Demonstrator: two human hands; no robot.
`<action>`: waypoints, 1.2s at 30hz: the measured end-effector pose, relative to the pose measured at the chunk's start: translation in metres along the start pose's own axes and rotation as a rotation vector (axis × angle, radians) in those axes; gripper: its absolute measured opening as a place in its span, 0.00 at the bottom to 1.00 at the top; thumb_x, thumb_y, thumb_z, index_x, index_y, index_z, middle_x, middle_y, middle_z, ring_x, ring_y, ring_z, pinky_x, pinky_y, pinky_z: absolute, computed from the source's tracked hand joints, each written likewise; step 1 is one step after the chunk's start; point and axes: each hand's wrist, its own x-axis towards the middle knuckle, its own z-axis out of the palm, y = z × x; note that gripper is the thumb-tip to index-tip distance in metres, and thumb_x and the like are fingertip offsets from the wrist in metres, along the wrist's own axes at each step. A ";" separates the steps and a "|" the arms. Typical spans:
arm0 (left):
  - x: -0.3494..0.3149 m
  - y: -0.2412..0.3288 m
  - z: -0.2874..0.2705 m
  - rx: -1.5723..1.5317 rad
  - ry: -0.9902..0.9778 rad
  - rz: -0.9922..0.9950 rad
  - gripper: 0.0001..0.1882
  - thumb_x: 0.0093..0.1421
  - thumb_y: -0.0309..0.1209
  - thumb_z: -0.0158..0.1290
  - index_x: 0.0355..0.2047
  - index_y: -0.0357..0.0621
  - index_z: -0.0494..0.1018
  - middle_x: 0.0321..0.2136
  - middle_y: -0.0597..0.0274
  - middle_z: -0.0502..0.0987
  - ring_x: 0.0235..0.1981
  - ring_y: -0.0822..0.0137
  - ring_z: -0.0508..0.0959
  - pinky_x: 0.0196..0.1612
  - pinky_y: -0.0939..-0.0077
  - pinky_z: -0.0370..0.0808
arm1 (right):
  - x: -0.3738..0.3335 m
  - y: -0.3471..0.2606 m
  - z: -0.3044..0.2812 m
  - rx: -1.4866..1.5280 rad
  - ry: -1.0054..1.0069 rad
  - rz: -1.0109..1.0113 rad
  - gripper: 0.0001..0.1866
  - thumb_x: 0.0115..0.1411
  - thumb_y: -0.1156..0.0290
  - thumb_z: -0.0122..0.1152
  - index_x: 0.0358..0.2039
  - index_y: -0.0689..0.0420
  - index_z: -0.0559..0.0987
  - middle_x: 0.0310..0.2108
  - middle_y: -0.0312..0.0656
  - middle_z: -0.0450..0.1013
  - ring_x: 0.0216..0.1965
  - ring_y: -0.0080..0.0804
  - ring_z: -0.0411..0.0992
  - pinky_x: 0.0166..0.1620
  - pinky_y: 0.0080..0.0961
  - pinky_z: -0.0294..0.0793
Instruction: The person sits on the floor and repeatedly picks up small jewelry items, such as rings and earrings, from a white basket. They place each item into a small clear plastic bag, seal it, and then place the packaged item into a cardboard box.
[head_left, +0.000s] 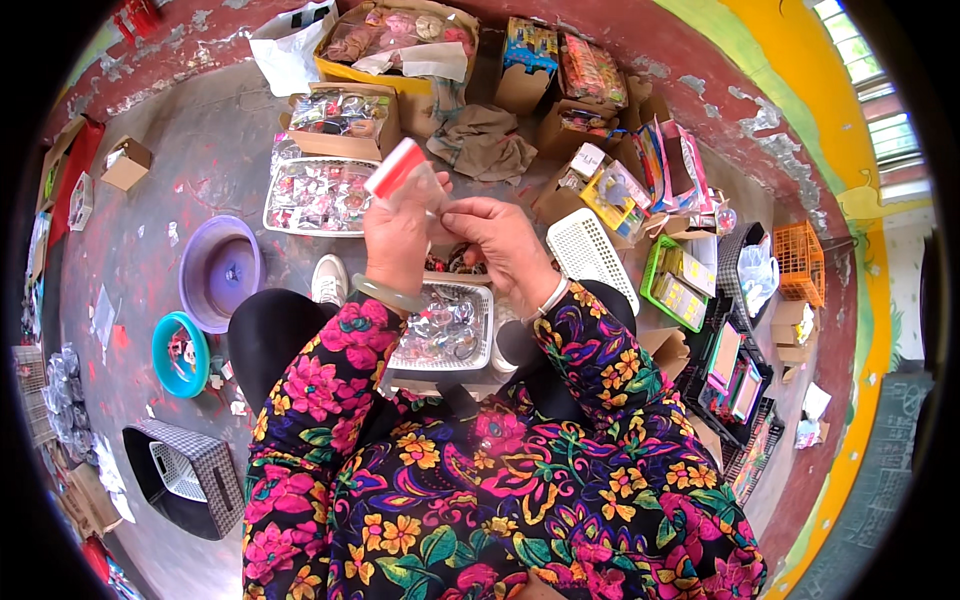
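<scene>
A small clear plastic bag with a red and white band point(402, 172) is in my left hand point(396, 240), whose fingers close around it from behind. My right hand point(503, 246) pinches at the bag's lower right side; whether a small item is between those fingertips I cannot make out. Below my hands, between my knees, sits a white basket point(488, 325) heaped with small clear packets. Some dark and coloured items show behind it, partly hidden by my right hand. Just beyond my left hand, a white tray point(268, 205) holds rows of similar packets.
A purple basin point(190, 265) and a teal basin point(160, 350) stand at left, near a dark checked bin point(225, 490). At right are an upturned white basket point(590, 245), a green tray point(655, 295) and an orange crate point(800, 262). Filled cardboard boxes line the far wall.
</scene>
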 end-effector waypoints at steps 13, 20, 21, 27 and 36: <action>0.001 -0.005 -0.003 -0.155 -0.050 -0.163 0.16 0.60 0.29 0.47 0.47 0.35 0.64 0.39 0.51 0.73 0.40 0.62 0.75 0.42 0.71 0.73 | 0.003 0.000 0.000 -0.046 0.013 -0.061 0.11 0.56 0.74 0.56 0.38 0.65 0.75 0.30 0.40 0.74 0.27 0.23 0.74 0.29 0.16 0.76; 0.010 -0.018 -0.015 -0.193 -0.033 -0.115 0.17 0.60 0.30 0.47 0.47 0.34 0.62 0.39 0.49 0.72 0.42 0.60 0.73 0.44 0.66 0.72 | -0.001 0.005 0.005 -0.189 0.008 -0.095 0.14 0.56 0.74 0.54 0.43 0.64 0.74 0.30 0.38 0.74 0.24 0.20 0.72 0.27 0.15 0.74; 0.010 -0.017 -0.016 -0.204 -0.035 -0.116 0.17 0.60 0.30 0.47 0.48 0.34 0.62 0.40 0.49 0.72 0.43 0.60 0.73 0.44 0.66 0.72 | -0.002 0.004 0.005 -0.194 0.003 -0.096 0.14 0.56 0.74 0.53 0.44 0.63 0.74 0.29 0.37 0.74 0.23 0.19 0.72 0.27 0.14 0.74; 0.013 0.007 -0.013 -0.212 0.019 -0.075 0.19 0.61 0.30 0.47 0.49 0.33 0.60 0.43 0.46 0.70 0.46 0.56 0.72 0.45 0.61 0.73 | -0.005 -0.008 -0.002 -0.297 0.080 -0.113 0.12 0.56 0.73 0.51 0.37 0.64 0.77 0.17 0.35 0.71 0.14 0.17 0.67 0.19 0.14 0.67; 0.014 0.023 -0.010 -0.436 -0.035 -0.148 0.20 0.61 0.29 0.45 0.51 0.35 0.58 0.48 0.47 0.68 0.52 0.53 0.67 0.52 0.53 0.67 | -0.004 -0.018 -0.014 -0.157 -0.140 0.033 0.14 0.57 0.64 0.58 0.36 0.63 0.76 0.18 0.31 0.69 0.14 0.13 0.62 0.16 0.13 0.57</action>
